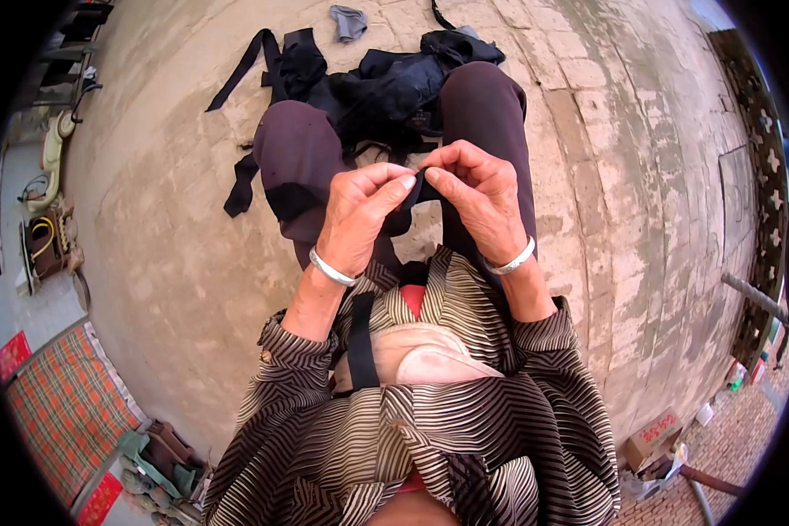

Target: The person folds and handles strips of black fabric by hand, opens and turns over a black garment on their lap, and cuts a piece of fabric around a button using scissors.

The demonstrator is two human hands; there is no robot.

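One stretch of paved ground [175, 219] spreads around the seated person, who wears one striped shirt [316, 451] and one pair of dark trousers [489, 110], both knees raised. Beyond the knees lies one heap [386, 92] of black fabric; two strips trail out on its left side, one above the other. At the lower left is one plaid cloth [70, 408], and at the lower right one box [653, 441] with red markings.

Two hands meet between the knees. The left hand [359, 215] is nearly closed, its fingers curled and the thumb pressed toward the index finger, pinching the black cloth [419, 188]. The right hand [478, 197] grips that same cloth between thumb and fingertips, its other fingers bent. The tips of the two hands are very near each other, and the cloth hangs just below them; whether it joins the heap cannot be told.

One grey cloth [349, 24] lies on the ground above the heap. Smallest are two silver bangles [512, 257], one on each wrist.
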